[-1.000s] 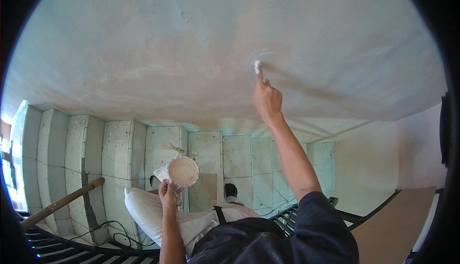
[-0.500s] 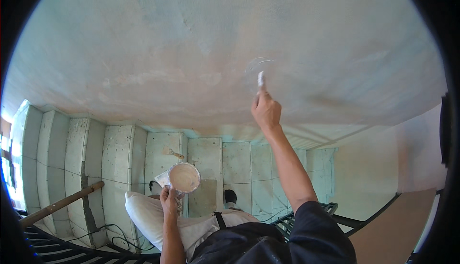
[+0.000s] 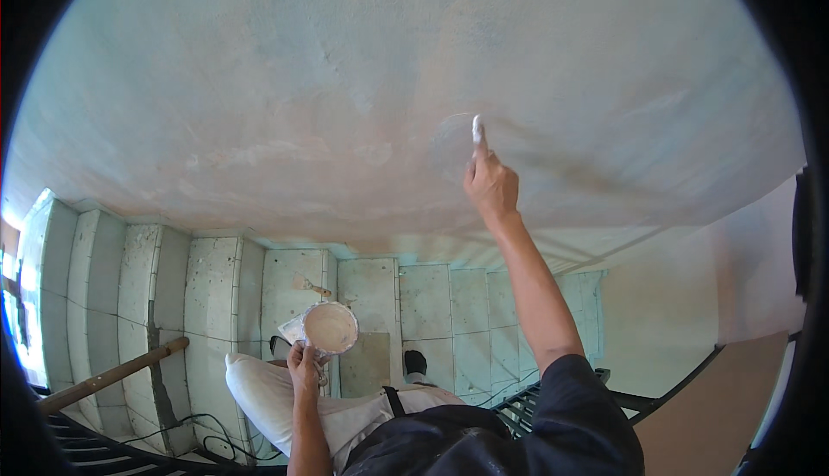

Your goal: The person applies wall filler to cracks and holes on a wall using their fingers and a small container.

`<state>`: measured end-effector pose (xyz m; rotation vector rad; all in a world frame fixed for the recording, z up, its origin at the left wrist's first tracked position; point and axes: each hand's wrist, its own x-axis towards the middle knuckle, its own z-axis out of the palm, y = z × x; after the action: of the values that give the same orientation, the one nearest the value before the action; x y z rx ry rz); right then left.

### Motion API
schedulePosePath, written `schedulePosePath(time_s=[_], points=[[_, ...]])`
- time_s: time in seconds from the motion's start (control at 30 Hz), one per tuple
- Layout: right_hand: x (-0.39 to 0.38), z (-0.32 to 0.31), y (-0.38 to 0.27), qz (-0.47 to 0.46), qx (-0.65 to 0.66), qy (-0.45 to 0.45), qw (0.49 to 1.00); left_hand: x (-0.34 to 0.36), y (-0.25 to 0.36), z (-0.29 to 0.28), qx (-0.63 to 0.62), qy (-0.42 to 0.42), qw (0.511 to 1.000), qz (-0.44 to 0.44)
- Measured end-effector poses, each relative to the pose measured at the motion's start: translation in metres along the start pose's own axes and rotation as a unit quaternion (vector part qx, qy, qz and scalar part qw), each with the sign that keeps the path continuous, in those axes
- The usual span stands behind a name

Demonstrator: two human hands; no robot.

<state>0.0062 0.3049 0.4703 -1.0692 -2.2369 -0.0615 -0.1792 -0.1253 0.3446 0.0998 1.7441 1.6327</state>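
My left hand [image 3: 303, 367] grips the rim of a round tub [image 3: 306, 325] at its lower left. Pale cream paste [image 3: 331, 327] fills the tub, whose rim is smeared white. Up at the wall [image 3: 345, 70], my right hand [image 3: 493, 186] is closed with the index finger stretched forward. Ahead of that finger juts a slim tool with a white-coated end [image 3: 477, 129]; its full shape is hidden. The coated end is at a damp-looking, curved smear [image 3: 451, 139] on the wall. A paintbrush [image 3: 312, 286] lies on a step beyond the tub.
Tiled stairs [image 3: 211, 290] run along the wall's foot, rising leftward. A wooden pole [image 3: 112, 376] slants at the lower left above a dark railing [image 3: 104, 450]. A black cable [image 3: 226, 441] loops on the steps. My dark-shod foot [image 3: 415, 361] stands on a tread.
My right hand has shifted slightly right, and the tool's white end has moved up and right across the smear. The left hand and tub have dipped a little lower in view.
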Motion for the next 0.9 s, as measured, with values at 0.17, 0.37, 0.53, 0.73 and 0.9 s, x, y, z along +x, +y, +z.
schedulePosePath(time_s=[0.17, 0.37, 0.53, 0.73, 0.9], points=[[0.009, 0.020, 0.020, -0.113, -0.091, -0.004, 0.989, 0.002, -0.005, 0.004, -0.006, -0.014, 1.000, 0.003], [0.009, 0.008, -0.001, -0.085, 0.008, -0.004, 0.996, -0.004, 0.004, 0.011, -0.018, 0.022, 1.000, -0.003], [0.011, 0.017, 0.003, -0.121, -0.066, -0.105, 0.985, -0.001, 0.008, 0.013, -0.002, -0.004, 1.000, -0.010], [-0.027, 0.010, 0.002, -0.132, 0.098, -0.092, 0.982, -0.001, 0.005, 0.016, -0.013, 0.006, 1.000, 0.002], [-0.022, -0.009, 0.003, -0.027, 0.127, 0.082, 0.988, 0.000, -0.006, 0.002, 0.011, -0.001, 1.000, 0.020]])
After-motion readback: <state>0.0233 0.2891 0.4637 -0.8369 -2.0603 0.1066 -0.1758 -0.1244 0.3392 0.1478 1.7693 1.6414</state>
